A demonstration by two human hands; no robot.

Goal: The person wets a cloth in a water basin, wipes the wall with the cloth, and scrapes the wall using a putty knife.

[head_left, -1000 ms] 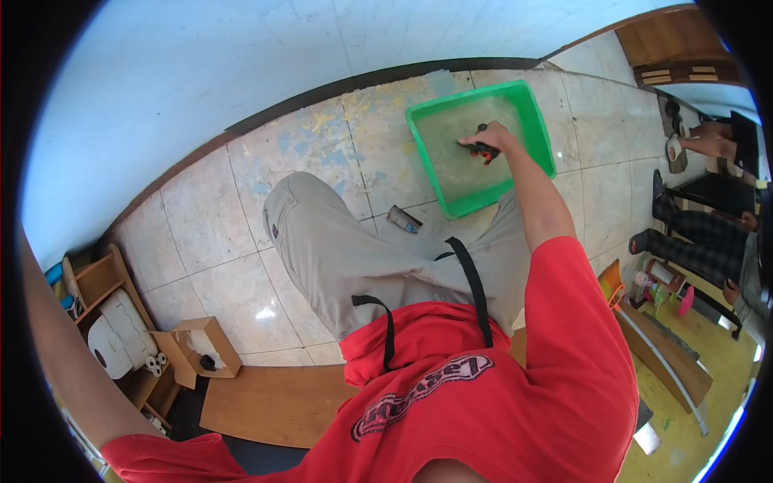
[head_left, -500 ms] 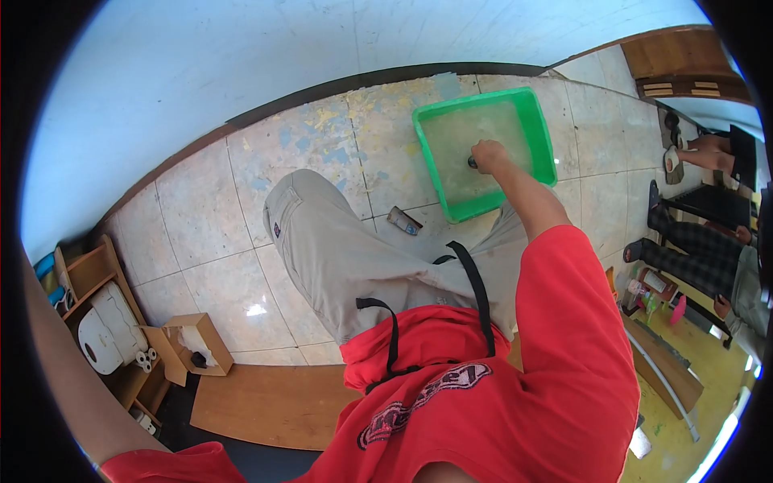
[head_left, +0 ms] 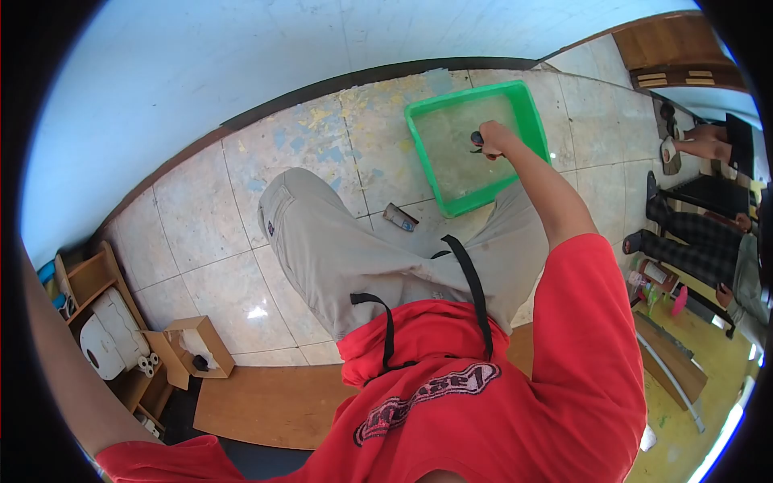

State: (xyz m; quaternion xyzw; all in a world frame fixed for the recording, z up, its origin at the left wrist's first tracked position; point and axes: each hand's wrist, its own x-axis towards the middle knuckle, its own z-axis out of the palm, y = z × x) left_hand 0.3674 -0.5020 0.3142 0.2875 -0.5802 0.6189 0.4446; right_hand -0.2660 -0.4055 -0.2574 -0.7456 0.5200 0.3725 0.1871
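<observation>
My right hand (head_left: 494,138) is closed around a small tool (head_left: 477,139) with a dark, partly red handle; its kind I cannot make out. It hangs over the green tub (head_left: 537,129), whose inside holds cloudy, greyish liquid (head_left: 455,145). My left forearm (head_left: 76,378) runs up the left edge of the view, and its hand is out of sight. On the tiles between my knees lies a small grey and blue can-like item (head_left: 399,217), apart from both hands.
Pale and blue flakes lie on the tiled floor (head_left: 322,129) along the wall (head_left: 282,56). An open cardboard box (head_left: 193,342) and a wooden shelf (head_left: 88,274) stand left. Other people's legs (head_left: 700,249) show at right, by a yellow surface (head_left: 672,386) with a plank.
My right hand has risen a little out of the tub and turned, showing more of the tool. The view has shifted slightly.
</observation>
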